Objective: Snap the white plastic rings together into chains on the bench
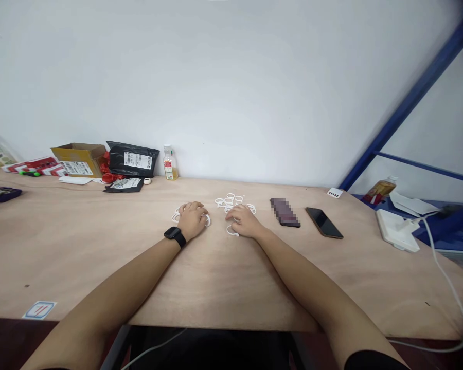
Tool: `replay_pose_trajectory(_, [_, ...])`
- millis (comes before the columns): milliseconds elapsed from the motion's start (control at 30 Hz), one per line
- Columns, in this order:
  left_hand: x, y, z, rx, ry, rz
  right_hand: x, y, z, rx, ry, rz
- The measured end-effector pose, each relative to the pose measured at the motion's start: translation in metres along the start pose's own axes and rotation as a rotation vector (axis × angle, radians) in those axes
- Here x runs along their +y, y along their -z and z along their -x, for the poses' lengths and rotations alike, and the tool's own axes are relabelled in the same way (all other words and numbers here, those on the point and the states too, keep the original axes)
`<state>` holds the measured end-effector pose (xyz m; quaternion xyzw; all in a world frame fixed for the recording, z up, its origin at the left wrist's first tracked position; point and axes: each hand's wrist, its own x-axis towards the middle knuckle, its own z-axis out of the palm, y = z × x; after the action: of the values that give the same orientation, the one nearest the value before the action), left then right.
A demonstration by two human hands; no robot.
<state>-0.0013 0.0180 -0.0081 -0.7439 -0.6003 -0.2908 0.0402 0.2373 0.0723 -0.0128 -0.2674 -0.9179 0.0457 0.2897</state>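
Observation:
Several white plastic rings lie in a loose cluster at the middle of the table. My left hand, with a black watch on its wrist, rests palm down over a few more white rings, its fingers loosely spread. Over the near side of the cluster, my right hand is lowered with thumb and fingers apart. One single white ring lies beside its thumb. Both palms hide part of the rings beneath, and I see nothing gripped in either hand.
To the right lie two phones and a white power strip with its cable. Along the wall stand a cardboard box, a black parcel bag and a bottle. A blue metal frame borders the right side.

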Motion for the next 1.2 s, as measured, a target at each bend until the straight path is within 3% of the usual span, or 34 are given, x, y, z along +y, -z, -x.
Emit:
replay_pose_trajectory(133, [-0.002, -0.003, 0.000, 0.056, -0.003, 0.020, -0.003, -0.004, -0.001, -0.095, -0.010, -0.007])
replay_pose_trajectory(267, [0.002, 0.000, 0.002, 0.053, -0.205, 0.112, -0.015, -0.006, -0.004, -0.089, -0.069, 0.032])
replay_pose_trajectory(400, [0.012, 0.003, 0.004, -0.046, -0.491, 0.168, -0.022, -0.009, -0.007, 0.006, -0.186, -0.002])
replay_pose_trajectory(500, [0.018, 0.003, 0.006, -0.069, -0.570, 0.167, -0.025, -0.013, -0.009, 0.129, -0.292, -0.063])
replay_pose_trajectory(600, [0.018, 0.003, 0.006, -0.056, -0.564, 0.151, -0.028, -0.015, -0.009, 0.156, -0.295, -0.119])
replay_pose_trajectory(800, [0.010, 0.003, 0.002, 0.001, -0.425, 0.157, -0.032, -0.009, -0.007, 0.220, -0.118, -0.140])
replay_pose_trajectory(933, [0.007, 0.000, 0.001, 0.043, -0.380, 0.196, -0.034, -0.008, -0.006, 0.142, 0.024, -0.120])
replay_pose_trajectory(1200, [0.012, 0.002, 0.005, 0.028, -0.429, 0.241, -0.032, -0.010, -0.006, 0.107, 0.013, -0.047])
